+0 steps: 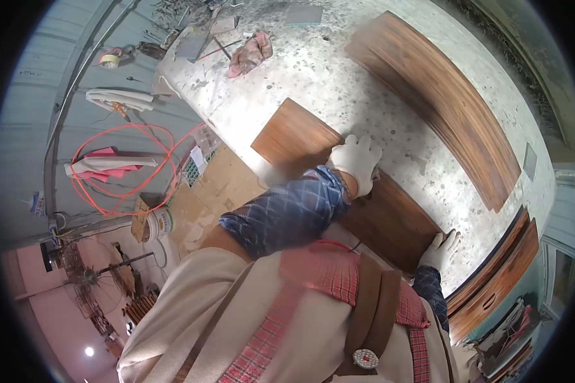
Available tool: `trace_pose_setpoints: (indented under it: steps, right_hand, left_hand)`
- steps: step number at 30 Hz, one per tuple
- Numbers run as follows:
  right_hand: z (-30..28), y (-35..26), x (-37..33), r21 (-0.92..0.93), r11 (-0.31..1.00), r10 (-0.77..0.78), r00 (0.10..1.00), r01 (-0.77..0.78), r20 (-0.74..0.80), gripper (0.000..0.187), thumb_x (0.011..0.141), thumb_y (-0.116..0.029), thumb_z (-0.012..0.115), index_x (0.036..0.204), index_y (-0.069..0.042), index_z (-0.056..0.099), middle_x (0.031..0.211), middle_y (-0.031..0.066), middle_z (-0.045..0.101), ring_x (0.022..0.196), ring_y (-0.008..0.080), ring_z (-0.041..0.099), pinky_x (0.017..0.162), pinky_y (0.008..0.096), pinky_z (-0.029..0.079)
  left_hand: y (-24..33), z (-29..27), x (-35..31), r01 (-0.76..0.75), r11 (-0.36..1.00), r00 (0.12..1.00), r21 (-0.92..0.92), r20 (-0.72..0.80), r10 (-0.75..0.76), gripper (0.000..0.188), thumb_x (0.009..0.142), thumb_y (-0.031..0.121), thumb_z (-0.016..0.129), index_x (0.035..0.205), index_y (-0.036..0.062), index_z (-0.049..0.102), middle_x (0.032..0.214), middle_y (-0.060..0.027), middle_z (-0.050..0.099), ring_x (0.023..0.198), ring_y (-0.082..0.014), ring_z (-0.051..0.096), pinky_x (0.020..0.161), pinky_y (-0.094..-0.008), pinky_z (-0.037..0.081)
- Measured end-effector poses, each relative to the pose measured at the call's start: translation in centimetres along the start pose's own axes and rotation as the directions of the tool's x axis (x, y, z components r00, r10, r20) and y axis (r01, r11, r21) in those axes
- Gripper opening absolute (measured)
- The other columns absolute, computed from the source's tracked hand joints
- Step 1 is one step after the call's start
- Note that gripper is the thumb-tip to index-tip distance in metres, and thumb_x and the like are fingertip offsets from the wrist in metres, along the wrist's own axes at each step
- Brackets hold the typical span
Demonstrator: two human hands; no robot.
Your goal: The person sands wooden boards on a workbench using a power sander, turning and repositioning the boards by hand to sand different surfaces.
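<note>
A brown wooden board [396, 220] lies on the speckled white worktable [287, 70], in front of my body. My left hand [358, 163], in a white glove and blue checked sleeve, rests over the middle of the board with its fingers curled. A small dark reddish edge shows beside its palm; what it holds is mostly hidden. At the board's right end my right hand [437, 250], also in a white glove, grips the corner. The left part of the board is lighter and more orange than the right.
A stack of long brown boards [434, 102] lies across the far side of the table. More boards [492, 274] stand at the right. A pink rag [250, 54] lies at the far left. An orange hose [124, 210] is coiled on the floor near a white bucket [160, 223].
</note>
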State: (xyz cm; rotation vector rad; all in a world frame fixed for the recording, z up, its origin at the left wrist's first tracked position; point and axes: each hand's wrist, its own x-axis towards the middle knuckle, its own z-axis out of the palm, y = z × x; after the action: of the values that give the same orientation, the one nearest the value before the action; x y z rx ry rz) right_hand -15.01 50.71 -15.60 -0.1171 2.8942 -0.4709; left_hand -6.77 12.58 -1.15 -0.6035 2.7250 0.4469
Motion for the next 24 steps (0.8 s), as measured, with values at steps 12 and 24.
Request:
trace_pose_setpoints:
  steps: [12, 24]
  right_hand:
    - [0.4, 0.5, 0.9, -0.24, 0.968, -0.088, 0.996, 0.077, -0.034, 0.06, 0.111, -0.039, 0.044, 0.16, -0.006, 0.035, 0.17, 0.0179, 0.028, 0.157, 0.0347, 0.027, 0.128, 0.0459, 0.022]
    - [0.1, 0.3, 1.1, -0.33, 0.936, -0.156, 0.985, 0.124, -0.072, 0.061, 0.111, -0.04, 0.043, 0.159, -0.002, 0.039, 0.165, 0.0243, 0.036, 0.154, 0.039, 0.03, 0.128, 0.0498, 0.02]
  left_hand:
    - [-15.5, -3.0, -3.5, 0.308, 0.95, 0.906, -0.044, -0.291, -0.307, 0.04, 0.089, 0.043, 0.07, 0.113, 0.0111, 0.071, 0.107, -0.0144, 0.07, 0.097, -0.0309, 0.068, 0.081, -0.0468, 0.058]
    - [-23.6, 3.1, -4.0, 0.139, 0.951, 0.918, -0.277, -0.325, -0.229, 0.026, 0.075, 0.036, 0.082, 0.085, 0.0123, 0.077, 0.081, -0.0107, 0.073, 0.076, -0.0322, 0.071, 0.069, -0.045, 0.058]
